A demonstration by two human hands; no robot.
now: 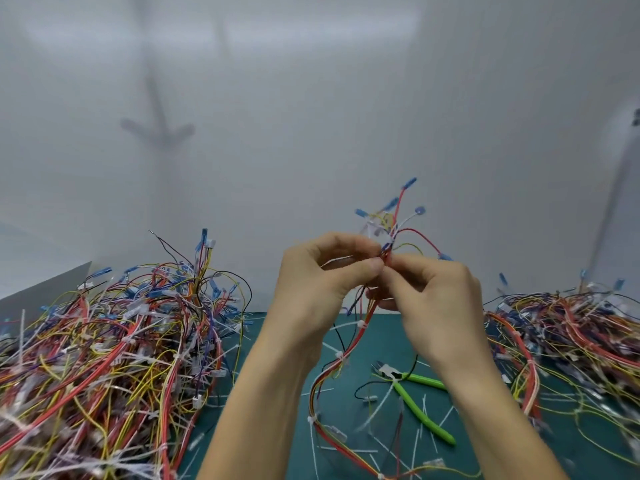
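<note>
- A person's left hand [322, 271] and right hand [436, 299] meet in mid-air above the far edge of the green mat [356, 420]. The fingertips of both pinch one wire bundle [346, 351] at the same spot.
- The bundle is held upright, its blue-tipped ends fanning above the fingers. Its tied length hangs down and trails across the mat to the near edge, which probably keeps the work point taut and in plain sight.
- A thin white strand, probably a cable tie, runs through the left fingers, so the step in hand appears to be cinching it.
- Green-handled cutters [415, 403] lie on the mat just under the right wrist, within easy reach for trimming.
- Clipped tie ends [446, 415] litter the mat around them.
- A heap of wires [114, 341] lies along the left edge and another heap [571, 334] along the right, seemingly stock and finished work, though which is which cannot be told.
</note>
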